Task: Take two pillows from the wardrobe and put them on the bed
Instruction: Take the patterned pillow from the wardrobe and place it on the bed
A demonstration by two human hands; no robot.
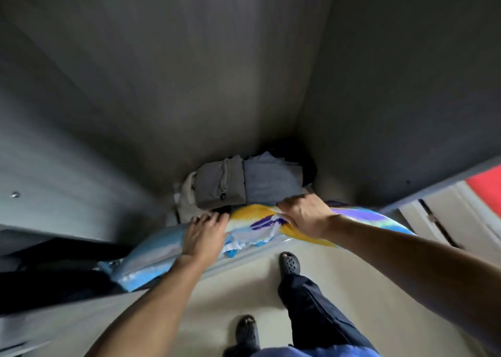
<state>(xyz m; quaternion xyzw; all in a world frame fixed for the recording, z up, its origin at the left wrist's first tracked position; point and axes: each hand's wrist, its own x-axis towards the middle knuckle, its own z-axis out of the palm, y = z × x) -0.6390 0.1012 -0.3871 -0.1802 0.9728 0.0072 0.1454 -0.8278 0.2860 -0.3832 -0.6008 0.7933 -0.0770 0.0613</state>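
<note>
A pillow (260,222) with a yellow, purple, white and green cover lies at the front of the grey wardrobe's (162,99) floor, over its sill. A pale blue pillow (151,259) lies to its left and partly under it. My left hand (206,234) rests flat where the two pillows meet, fingers spread. My right hand (306,215) presses on the top of the colourful pillow, fingers curled over its far edge. Whether either hand has a firm grip is unclear.
Folded grey clothes (244,183) are stacked behind the pillows at the back of the wardrobe. Dark items (54,280) fill the compartment to the left. My feet in dark clogs (290,264) stand on the pale floor. A red surface (488,186) shows at the far right.
</note>
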